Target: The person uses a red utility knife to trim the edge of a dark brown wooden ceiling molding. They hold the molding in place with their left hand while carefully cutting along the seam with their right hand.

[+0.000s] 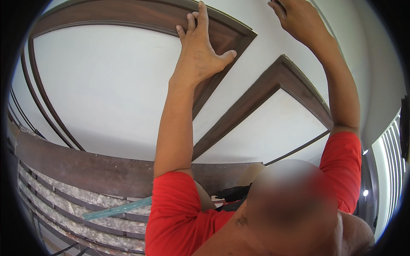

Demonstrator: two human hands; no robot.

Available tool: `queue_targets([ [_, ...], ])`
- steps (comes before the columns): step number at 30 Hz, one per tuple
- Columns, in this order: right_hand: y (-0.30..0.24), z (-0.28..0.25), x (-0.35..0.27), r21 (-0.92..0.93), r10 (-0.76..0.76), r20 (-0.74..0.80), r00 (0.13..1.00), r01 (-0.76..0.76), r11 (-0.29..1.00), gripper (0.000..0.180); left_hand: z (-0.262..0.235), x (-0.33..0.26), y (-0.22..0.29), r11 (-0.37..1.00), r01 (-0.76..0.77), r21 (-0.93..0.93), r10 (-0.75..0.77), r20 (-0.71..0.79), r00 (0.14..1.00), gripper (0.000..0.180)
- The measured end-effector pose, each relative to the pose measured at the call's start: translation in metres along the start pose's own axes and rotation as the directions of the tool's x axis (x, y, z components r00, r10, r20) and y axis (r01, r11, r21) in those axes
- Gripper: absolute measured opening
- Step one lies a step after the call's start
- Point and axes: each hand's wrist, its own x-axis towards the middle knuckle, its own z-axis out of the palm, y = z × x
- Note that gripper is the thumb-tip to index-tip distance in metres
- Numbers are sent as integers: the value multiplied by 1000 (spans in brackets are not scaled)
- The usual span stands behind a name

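Left grip: spread wide over brown frame, near its right corner.
Right grip: curled, partly out of view; cannot tell contents.
Teal strip: lying across slatted platform.

left hand: left side, raised, index finger extended, other fingers loosely bent, thumb spread right | left forearm: rising steeply | right hand: far right, raised, fingers bent, partly out of view | right forearm: raised, leaning left toward wrist
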Motion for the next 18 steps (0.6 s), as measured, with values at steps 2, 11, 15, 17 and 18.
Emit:
queue_targets([
  [2,7,2,-5,-24,2,-3,1000,-2,1000,41,1,0,-1,1000,-2,-22,2,4,1000,131],
  [11,49,28,-34,-221,-109,-217,970,60,973,43,4,2,-4,1000,-15,8,15,-12,1000,129],
  [15,5,-5,-27,56,-90,-123,988,97,994,42,0,0,-4,1000,7,25,-7,-19,1000,129],
  [17,11,0,-13,55,-110,-154,982,120,991,42,6,2,-1,1000,4,9,-4,-18,1000,129],
  [18,10,2,-8,70,-115,-158,981,127,989,42,5,2,-2,1000,7,11,-7,-16,1000,129],
])
